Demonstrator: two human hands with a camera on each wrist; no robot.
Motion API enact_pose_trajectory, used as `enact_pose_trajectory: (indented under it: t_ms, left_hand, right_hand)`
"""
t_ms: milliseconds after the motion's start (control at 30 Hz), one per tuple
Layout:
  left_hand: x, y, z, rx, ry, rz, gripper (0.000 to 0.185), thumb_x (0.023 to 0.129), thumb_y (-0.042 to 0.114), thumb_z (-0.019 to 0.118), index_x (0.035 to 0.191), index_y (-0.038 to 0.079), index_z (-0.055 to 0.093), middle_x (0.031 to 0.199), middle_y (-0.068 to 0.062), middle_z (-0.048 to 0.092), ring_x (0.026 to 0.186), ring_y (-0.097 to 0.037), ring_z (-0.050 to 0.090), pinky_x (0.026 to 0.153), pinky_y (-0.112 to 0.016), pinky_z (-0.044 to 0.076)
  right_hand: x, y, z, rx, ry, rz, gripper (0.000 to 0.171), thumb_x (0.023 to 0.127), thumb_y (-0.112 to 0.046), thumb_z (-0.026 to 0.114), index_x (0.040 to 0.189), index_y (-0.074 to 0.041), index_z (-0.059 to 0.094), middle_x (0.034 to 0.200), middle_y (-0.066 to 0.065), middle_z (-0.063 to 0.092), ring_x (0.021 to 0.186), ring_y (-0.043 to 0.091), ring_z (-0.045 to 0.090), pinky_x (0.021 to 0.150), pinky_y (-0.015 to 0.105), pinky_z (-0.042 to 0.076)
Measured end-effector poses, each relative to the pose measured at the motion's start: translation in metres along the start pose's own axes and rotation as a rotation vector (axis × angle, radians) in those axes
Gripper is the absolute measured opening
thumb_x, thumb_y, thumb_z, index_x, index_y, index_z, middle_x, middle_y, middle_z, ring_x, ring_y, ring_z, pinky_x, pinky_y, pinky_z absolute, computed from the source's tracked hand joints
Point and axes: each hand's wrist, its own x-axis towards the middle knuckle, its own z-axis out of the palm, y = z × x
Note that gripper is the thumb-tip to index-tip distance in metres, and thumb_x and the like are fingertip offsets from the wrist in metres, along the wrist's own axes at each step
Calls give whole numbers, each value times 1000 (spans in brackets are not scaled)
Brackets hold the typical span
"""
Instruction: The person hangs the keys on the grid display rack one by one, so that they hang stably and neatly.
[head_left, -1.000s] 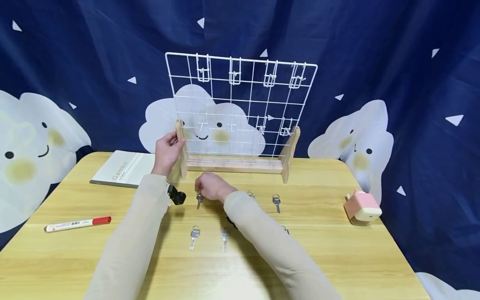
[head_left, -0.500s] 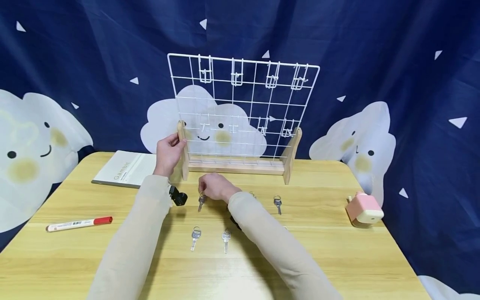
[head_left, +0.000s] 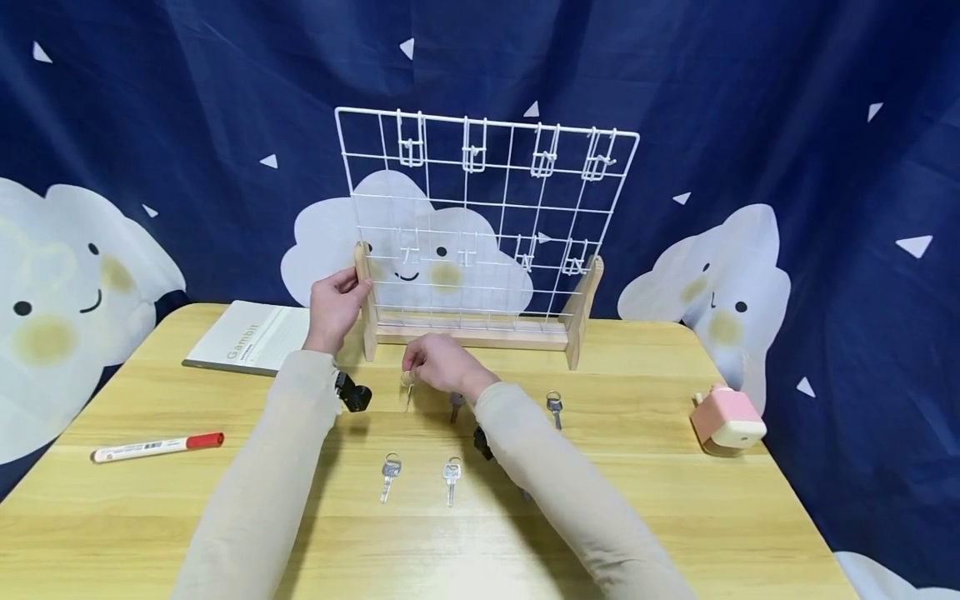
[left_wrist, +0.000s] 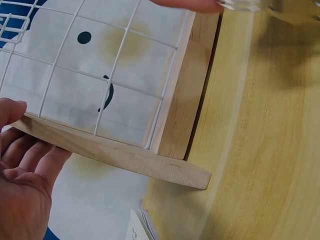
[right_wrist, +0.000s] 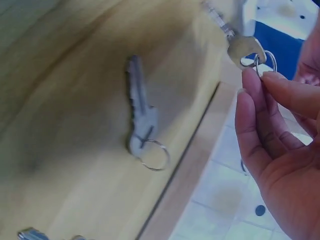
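Wooden table [head_left: 675, 517] carries everything, nearest things first. Two keys lie side by side at the front, one [head_left: 388, 472] left, one [head_left: 451, 473] right, flat, rings pointing away, well clear of both hands. Marker [head_left: 156, 447] with red cap lies far left, apart from all else. Further in, right hand [head_left: 438, 364] hovers above the table; fingertips [right_wrist: 252, 97] and thumb pinch the ring of a key [head_left: 408, 392], which hangs blade-down just under and left of the hand, lifted off the wood. Right wrist view confirms it: ring caught between thumb and forefinger, other fingers loosely curled, key [right_wrist: 235, 42] dangling free. Another key [right_wrist: 141, 120] lies flat on the table just beneath that hand, seen in the head view [head_left: 454, 405] beside the wrist. One more key [head_left: 554, 406] lies further right, apart. Pink box [head_left: 727, 417] sits near the right edge. Left hand [head_left: 335, 305] is further back, fingers curled round the left wooden post [head_left: 366, 300] of the rack [head_left: 487, 179]; wrist view shows thumb and fingers [left_wrist: 30, 165] against the post's foot. Notebook [head_left: 247, 337] lies flat just left of that hand. White wire grid stands upright at the table's back, small hooks along its top row.
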Motion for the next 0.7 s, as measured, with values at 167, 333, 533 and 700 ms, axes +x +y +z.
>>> enact_pose_trajectory:
  t_ms: [167,333,533,700]
  left_hand:
    - [0,0,0,11,-4,-1,42,97,9,61,135,-6,55,131,-21,58,120,-26,56,101,-32,48]
    - [-1,0,0,35,4,-3,42,97,11,61,136,-5,54,132,-22,57,120,-27,57,101,-33,48]
    - [-2,-1,1,28,8,-12,42,97,10,61,135,-5,54,132,-21,58,120,-26,57,100,-31,49]
    - [-2,0,1,25,14,-3,42,97,10,61,135,-5,55,132,-22,58,120,-27,57,100,-32,49]
  right_hand:
    - [-3,-6,-9,-4,38,-23,14,88,7,63,92,-3,72,79,-2,68,74,7,60,72,19,50]
    - [-5,-13,-19,10,50,-11,12,87,4,66,90,-6,71,78,-4,67,74,10,62,75,21,50]
    - [-7,-20,-35,71,63,-6,12,88,7,65,90,-4,70,77,0,67,80,24,67,66,21,52]
    - [-8,-27,-46,97,105,-40,8,89,5,66,93,-1,71,79,2,67,79,21,66,68,19,53]
